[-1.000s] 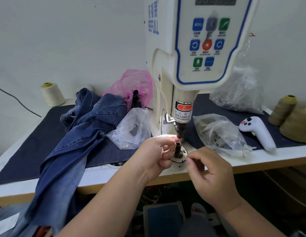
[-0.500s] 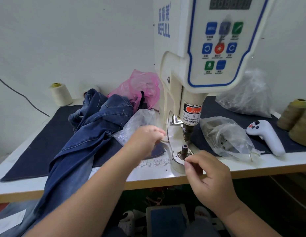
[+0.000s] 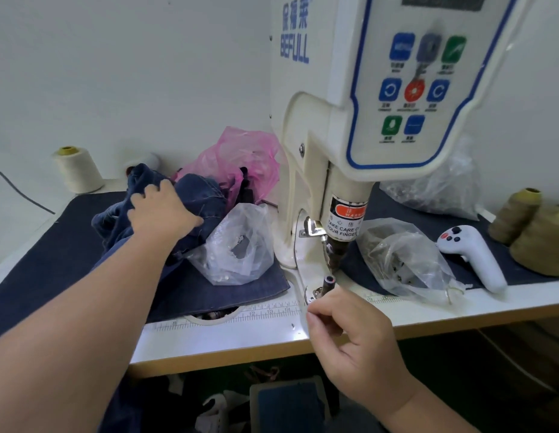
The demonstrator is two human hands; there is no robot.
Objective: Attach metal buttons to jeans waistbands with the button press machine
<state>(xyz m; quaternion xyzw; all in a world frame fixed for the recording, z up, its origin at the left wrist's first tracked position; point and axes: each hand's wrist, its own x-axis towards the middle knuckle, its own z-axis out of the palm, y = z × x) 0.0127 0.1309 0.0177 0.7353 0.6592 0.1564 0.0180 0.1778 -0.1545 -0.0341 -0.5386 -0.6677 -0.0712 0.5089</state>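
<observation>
The white button press machine (image 3: 306,170) stands at the table's middle, its dark upper punch (image 3: 334,254) above the small lower die post (image 3: 328,282). A heap of blue jeans (image 3: 203,198) lies to the left on a dark denim mat. My left hand (image 3: 162,210) reaches out over the heap, its fingers curling over a fold of the jeans. Just in front of the lower die is my right hand (image 3: 350,335), fingers curled, thumb against forefinger. Nothing shows between them.
A clear bag of parts (image 3: 237,248) lies left of the machine and another clear bag (image 3: 406,260) to its right. A white handheld controller (image 3: 471,254), thread cones (image 3: 518,214), a cream spool (image 3: 79,170) and a pink bag (image 3: 240,157) ring the mat. A foot pedal (image 3: 287,404) sits below.
My left hand left the lower die and swung left and back onto the jeans heap. My right hand stayed in front of the die.
</observation>
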